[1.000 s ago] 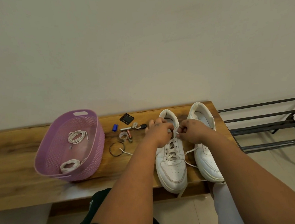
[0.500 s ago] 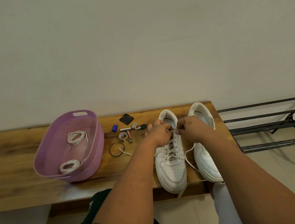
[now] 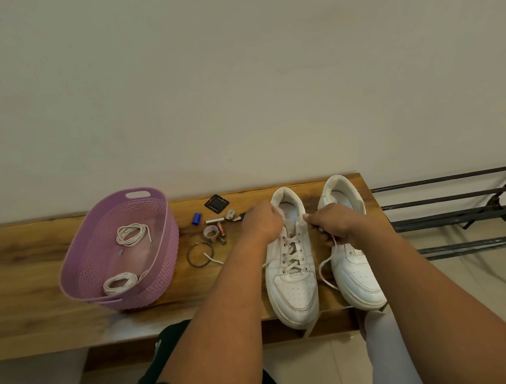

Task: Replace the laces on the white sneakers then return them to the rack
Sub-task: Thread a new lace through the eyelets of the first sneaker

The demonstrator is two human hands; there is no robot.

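Hands now drawn apart versus a second ago: then bunched together over the top eyelets, now separated to either side of the left sneaker [image 3: 291,267] collar, lace pulled out wider. Read as top crossing being loosened or undone, so old lace judged still mostly threaded; task early. Left hand [image 3: 261,223] knuckles up at the near-left edge of the collar, fingers curled, apparently pinching a lace end (pinch itself hidden behind the knuckles). Right hand [image 3: 334,226] curled round the other lace end [image 3: 327,264], which droops in a loop between the two shoes. Right sneaker [image 3: 353,256] just beside, on the wooden bench [image 3: 25,270], toes toward the wearer. Replacement laces [image 3: 132,234] coiled in the purple basket [image 3: 166,259]. Metal rack [image 3: 459,218] to the right, apart from the bench. Small clutter near the left hand: bangle [image 3: 199,254], batteries.
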